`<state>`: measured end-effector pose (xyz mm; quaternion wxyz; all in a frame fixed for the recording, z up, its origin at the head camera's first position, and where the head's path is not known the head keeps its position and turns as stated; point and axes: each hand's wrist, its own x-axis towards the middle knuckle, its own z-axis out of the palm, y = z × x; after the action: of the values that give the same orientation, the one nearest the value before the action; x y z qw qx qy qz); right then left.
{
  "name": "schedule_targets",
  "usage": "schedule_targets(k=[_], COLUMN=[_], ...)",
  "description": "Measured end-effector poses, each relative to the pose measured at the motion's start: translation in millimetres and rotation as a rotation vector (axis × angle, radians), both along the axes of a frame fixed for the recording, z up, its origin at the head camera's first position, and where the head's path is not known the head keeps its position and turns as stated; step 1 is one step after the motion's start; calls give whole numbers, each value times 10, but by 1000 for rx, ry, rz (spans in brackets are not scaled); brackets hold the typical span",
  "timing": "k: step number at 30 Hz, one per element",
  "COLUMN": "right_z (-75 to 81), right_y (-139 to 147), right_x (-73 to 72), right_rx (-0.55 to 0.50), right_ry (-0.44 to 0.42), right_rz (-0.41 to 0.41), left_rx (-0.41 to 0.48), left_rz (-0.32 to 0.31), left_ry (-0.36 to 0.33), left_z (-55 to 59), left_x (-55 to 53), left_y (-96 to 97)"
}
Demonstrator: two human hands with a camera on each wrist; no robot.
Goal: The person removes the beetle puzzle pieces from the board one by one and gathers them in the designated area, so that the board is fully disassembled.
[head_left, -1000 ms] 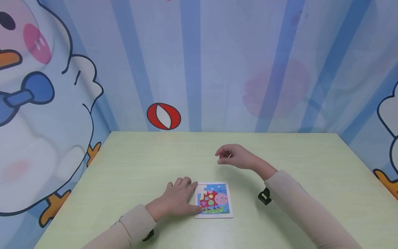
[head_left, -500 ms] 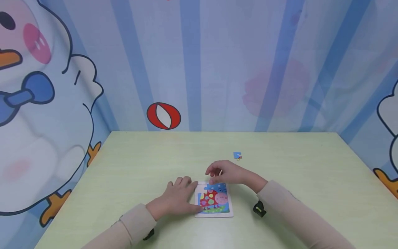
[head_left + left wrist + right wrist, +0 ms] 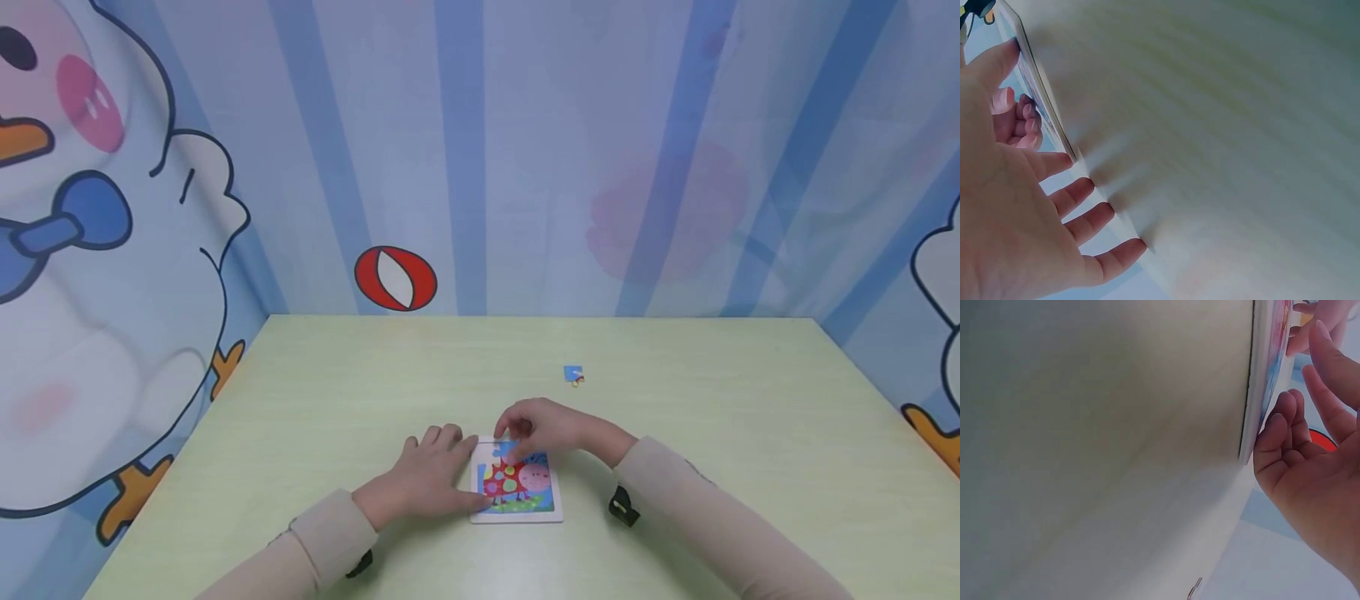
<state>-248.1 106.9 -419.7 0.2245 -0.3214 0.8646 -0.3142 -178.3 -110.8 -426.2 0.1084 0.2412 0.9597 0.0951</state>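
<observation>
A small jigsaw puzzle [image 3: 534, 498] with a red spotted ladybug lies in a white-rimmed tray [image 3: 517, 522] on the table. At its upper left a pale gap shows in the picture. My left hand [image 3: 420, 483] rests along the tray's left side, thumb on the lower left corner and forefinger at the upper left one. Over the top of the puzzle is my right hand [image 3: 551, 425], thumb low over the picture. In the right wrist view, thumb and forefinger stand apart, nothing visible between them, and the other fingers bend loosely beside the tray edge [image 3: 1259, 381].
One loose blue puzzle piece [image 3: 573, 372] lies on the table [image 3: 375, 367] beyond my right hand. A printed cloth backdrop [image 3: 510, 167] with stripes and cartoon figures hangs behind the table's far edge.
My right hand has come back toward me and left, from the far part of the table to the top of the puzzle, uncovering the loose piece. The left hand has stayed still.
</observation>
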Motion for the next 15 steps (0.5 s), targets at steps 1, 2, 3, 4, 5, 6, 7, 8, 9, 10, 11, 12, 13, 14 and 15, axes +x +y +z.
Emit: schedule_targets(k=[1,2,3,4,5,6,7,8,9,10,11,12,13,14,15], right_z=[3,9,14,15,17,19,20,21,21,20,18,15,10,7,4], right_y=[-3,-6,-8,-11,-15,-18,-20,-22,-24,-27,-26,-26,-26,-26,-28], right_x=[0,3,5,6,7,9,10,12,12,11,12,12,11,12,13], right_rx=[9,18,27,34,42,48,54,59,61,65,69,70,74,78,84], right_ry=[2,2,3,1,1,-1,-2,-4,-6,-9,-11,-14,-16,-19,-22], right_rz=[0,-1,-2,-1,-2,-3,-3,-4,-4,-3,-3,-2,-1,-1,-1], left_rx=[1,2,3,4,4,3,2,0,-2,-4,-6,-6,-6,-7,-6], left_rz=[0,1,2,2,3,3,4,5,5,5,4,4,4,4,4], left_ry=[0,-1,-2,-3,-4,-4,-5,-5,-6,-5,-4,-4,-4,-3,-3], left_z=[4,8,10,14,16,18,18,18,16,15,11,6,0,-5,-11], left_x=[1,1,0,-2,-3,-3,-4,-5,-7,-7,-8,-8,-9,-10,-11], left_y=[2,5,8,11,14,16,18,18,18,18,17,15,13,12,11])
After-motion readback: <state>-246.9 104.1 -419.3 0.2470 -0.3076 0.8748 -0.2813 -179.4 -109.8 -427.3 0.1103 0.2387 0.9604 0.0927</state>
